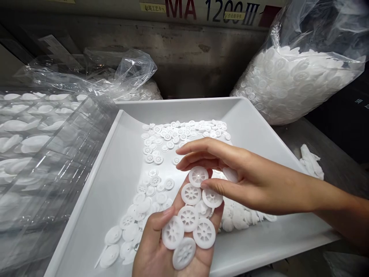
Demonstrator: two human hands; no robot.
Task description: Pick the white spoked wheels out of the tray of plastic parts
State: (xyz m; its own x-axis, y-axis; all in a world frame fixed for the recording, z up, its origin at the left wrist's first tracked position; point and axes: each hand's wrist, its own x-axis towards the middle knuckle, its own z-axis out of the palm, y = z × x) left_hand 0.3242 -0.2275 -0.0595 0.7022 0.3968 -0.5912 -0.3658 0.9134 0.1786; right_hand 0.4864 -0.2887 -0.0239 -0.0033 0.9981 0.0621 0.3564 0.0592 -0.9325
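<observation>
A pile of small white plastic spoked wheels [188,227] lies on the palm of my left hand [151,242], which is turned up with the fingers curled slightly around them. Above it my right hand [245,181] reaches in from the right. Its thumb and fingers appear to pinch one wheel [198,176] at the top of the pile. Many more wheels [150,158] are scattered across the floor of a white plastic tray [100,173] below both hands. A heap of white parts [235,217] lies partly hidden under my right hand.
A clear plastic bag [296,84] full of white wheels stands behind the tray on the right. A clear compartment box [29,134] holding white pieces is on the left. A crumpled plastic bag [123,73] lies behind it, and a white cloth [311,163] sits right of the tray.
</observation>
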